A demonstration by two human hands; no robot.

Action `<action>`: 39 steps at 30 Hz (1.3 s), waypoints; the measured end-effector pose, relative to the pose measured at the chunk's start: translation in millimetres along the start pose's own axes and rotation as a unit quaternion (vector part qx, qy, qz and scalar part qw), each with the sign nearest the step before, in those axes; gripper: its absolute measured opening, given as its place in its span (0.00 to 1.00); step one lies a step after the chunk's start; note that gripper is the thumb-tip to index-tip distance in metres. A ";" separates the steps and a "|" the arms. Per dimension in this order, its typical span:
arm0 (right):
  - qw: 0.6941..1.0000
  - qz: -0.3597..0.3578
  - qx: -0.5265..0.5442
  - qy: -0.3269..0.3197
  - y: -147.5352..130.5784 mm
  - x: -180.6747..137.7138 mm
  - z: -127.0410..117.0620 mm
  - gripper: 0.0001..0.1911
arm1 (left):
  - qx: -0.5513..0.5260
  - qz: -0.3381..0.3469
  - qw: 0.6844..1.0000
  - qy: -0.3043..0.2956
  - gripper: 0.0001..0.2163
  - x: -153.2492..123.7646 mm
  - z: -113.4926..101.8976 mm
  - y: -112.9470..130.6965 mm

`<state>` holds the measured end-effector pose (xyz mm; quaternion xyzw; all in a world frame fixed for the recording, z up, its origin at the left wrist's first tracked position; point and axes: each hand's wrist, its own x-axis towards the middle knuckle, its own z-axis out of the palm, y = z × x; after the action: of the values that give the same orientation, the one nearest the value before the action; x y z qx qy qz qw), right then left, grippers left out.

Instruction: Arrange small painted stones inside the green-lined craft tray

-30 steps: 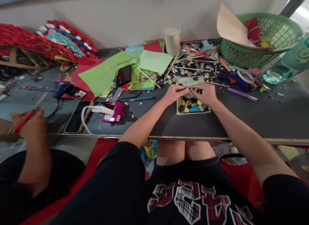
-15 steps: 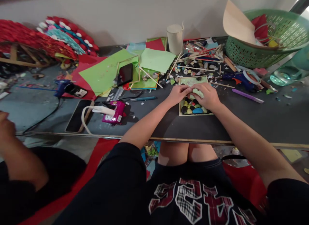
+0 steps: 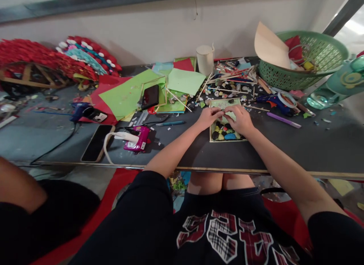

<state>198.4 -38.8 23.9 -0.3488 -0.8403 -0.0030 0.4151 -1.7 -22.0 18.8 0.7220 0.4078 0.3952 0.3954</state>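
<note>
Dark tabletop (image 3: 196, 155) holds a pebble-filled frame (image 3: 216, 103) beneath both hands (image 3: 209, 119) (image 3: 241, 120).

Left hand (image 3: 210, 118) and right hand (image 3: 239, 120) over the stone tray (image 3: 221, 104) — green basket (image 3: 281, 76) at its two o'clock

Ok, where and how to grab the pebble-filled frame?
Probably pinch the pebble-filled frame at its near-left corner, coming from the near left. It lies flat on the table, its border is narrow, and that corner is uncovered, while the left hand and right hand hide parts farther back.
</note>
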 end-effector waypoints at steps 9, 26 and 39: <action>1.000 -0.021 0.011 0.016 0.9 -1.0 1.7 0.07 | -0.020 -0.010 0.999 -0.031 0.33 1.0 -1.6 6.6; 0.999 0.030 0.013 -0.044 -0.3 1.6 -0.4 0.18 | -0.009 0.006 0.999 -0.032 0.30 2.6 -2.1 -1.1; 0.998 0.048 0.027 -0.014 0.4 -3.1 -3.1 0.18 | -0.053 0.032 0.998 0.030 0.31 -13.6 11.2 19.5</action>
<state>202.1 -41.2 23.7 -0.3776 -0.8279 0.0445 0.4124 8.8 -43.9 28.6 0.7007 0.3742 0.4502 0.4079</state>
